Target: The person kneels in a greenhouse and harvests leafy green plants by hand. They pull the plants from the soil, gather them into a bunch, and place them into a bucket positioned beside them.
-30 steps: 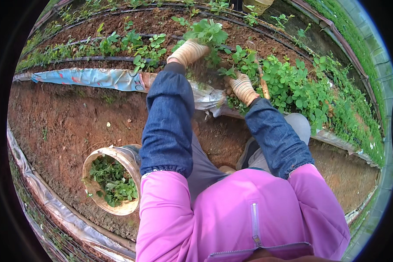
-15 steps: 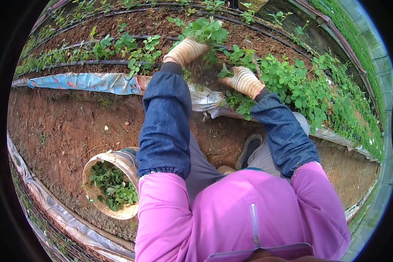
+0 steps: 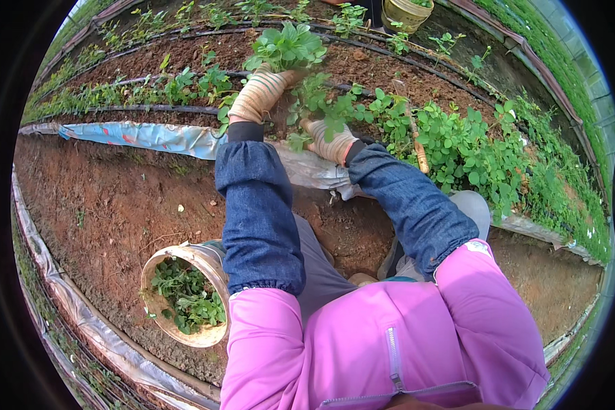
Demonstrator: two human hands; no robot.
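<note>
My left hand, in a striped cream-and-orange glove, is closed around the stems of a bunch of leafy green plants, lifted over the soil of the bed. To its right and nearer to me, my right hand, in a matching glove, is closed among leafy stems. Leaves stick out around its fingers and partly cover them. Low leafy plants grow densely on the bed to the right of this hand. Among them lies a tool with a wooden handle; its far end is partly hidden.
A white bucket with pulled greens lies tilted on the dirt path, left of my legs. Plastic sheeting edges the bed. Black drip hoses run along it. At the far side stands another bucket, beside a partly visible person.
Both hands have moved left, the right one farther, toward the left hand. The bunch in my left hand moved along with it. The tool's wooden handle now shows.
</note>
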